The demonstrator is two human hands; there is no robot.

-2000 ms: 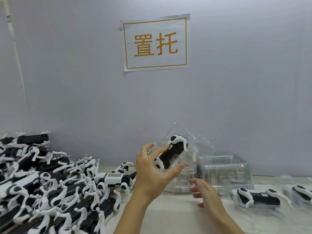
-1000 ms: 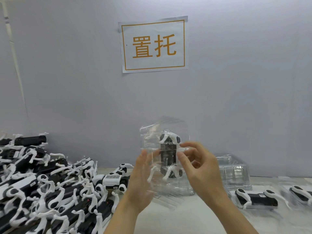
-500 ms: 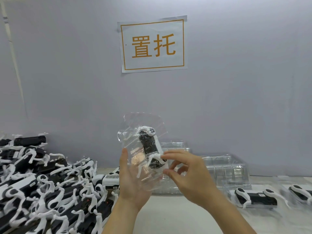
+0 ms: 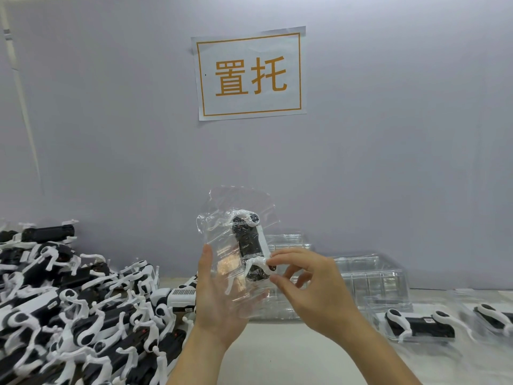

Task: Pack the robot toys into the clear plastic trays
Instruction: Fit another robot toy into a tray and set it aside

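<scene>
A clear plastic tray [image 4: 222,240] stands upright in the air at centre, with a black-and-white robot toy [image 4: 249,244] seated in it. My left hand [image 4: 216,298] cradles the tray from behind and below, thumb up along its left edge. My right hand [image 4: 308,287] pinches the toy's lower white leg and the tray's right edge between thumb and forefinger. A big heap of loose robot toys [image 4: 72,307] covers the table at left. Two packed trays [image 4: 419,325] [image 4: 494,318] lie flat at right.
Stacks of empty clear trays [image 4: 372,276] stand against the wall behind my hands. A paper sign [image 4: 249,75] with orange characters hangs on the grey wall. The pale tabletop [image 4: 277,357] runs between the toy heap and the packed trays.
The tray with the toy turned from tilted to upright and shifted left. My right hand came up from below it to pinch its right side, while my left hand moved behind it.
</scene>
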